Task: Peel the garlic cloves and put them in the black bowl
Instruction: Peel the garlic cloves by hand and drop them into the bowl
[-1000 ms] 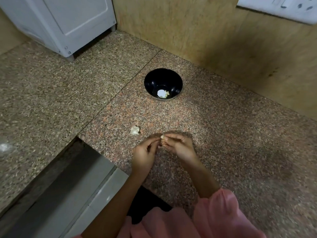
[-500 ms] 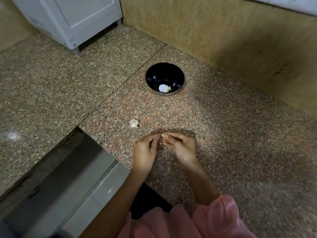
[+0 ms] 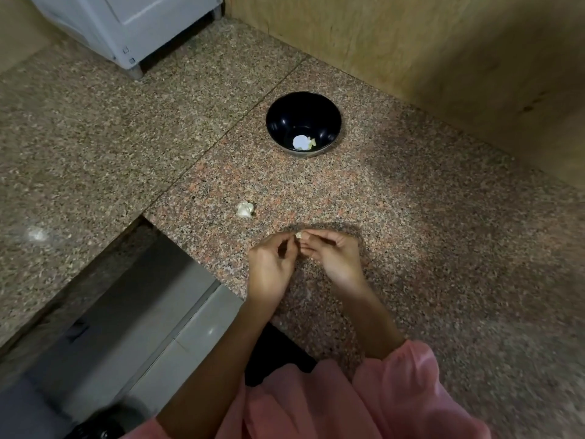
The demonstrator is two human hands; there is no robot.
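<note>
A small pale garlic clove sits between the fingertips of both hands, low over the granite counter. My right hand pinches it from the right, and my left hand has curled fingers meeting it from the left. The black bowl stands farther back on the counter, holding a white piece and a small yellowish peeled clove. A white lump of garlic lies on the counter to the left of my hands.
The speckled granite counter meets a wooden wall behind the bowl. A white appliance stands at the back left. The counter edge drops off at the lower left to a grey floor.
My hands stay together on the clove with only slight finger shifts. The view has tilted down a little, so the bowl and appliance sit higher in the picture.
</note>
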